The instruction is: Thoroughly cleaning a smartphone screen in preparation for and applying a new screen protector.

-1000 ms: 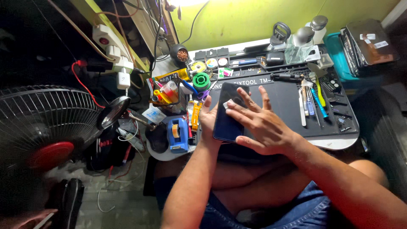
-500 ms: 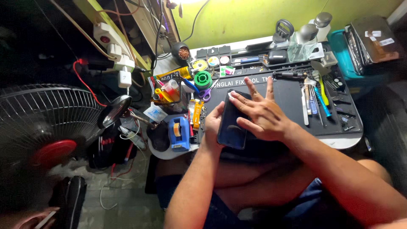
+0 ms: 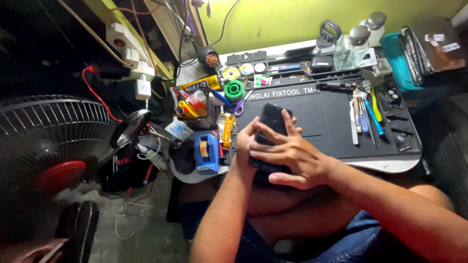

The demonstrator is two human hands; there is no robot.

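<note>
The dark smartphone (image 3: 271, 127) is held above the black repair mat (image 3: 331, 122) at the bench's six o'clock edge. The left hand (image 3: 245, 142) cups its side; the right hand (image 3: 292, 156) presses fingers across the screen. Keep pressure even and the phone steady.

Lower half of the dark phone (image 3: 271, 127) is covered by the right hand (image 3: 292, 157); the left hand (image 3: 245, 142) shows only its thumb side behind it. The mat's (image 3: 321, 119) near edge is masked by both forearms. The fan (image 3: 46, 141) is cut by the left frame edge. Small tools (image 3: 365, 113) at the mat's right edge are too small to identify.
</note>
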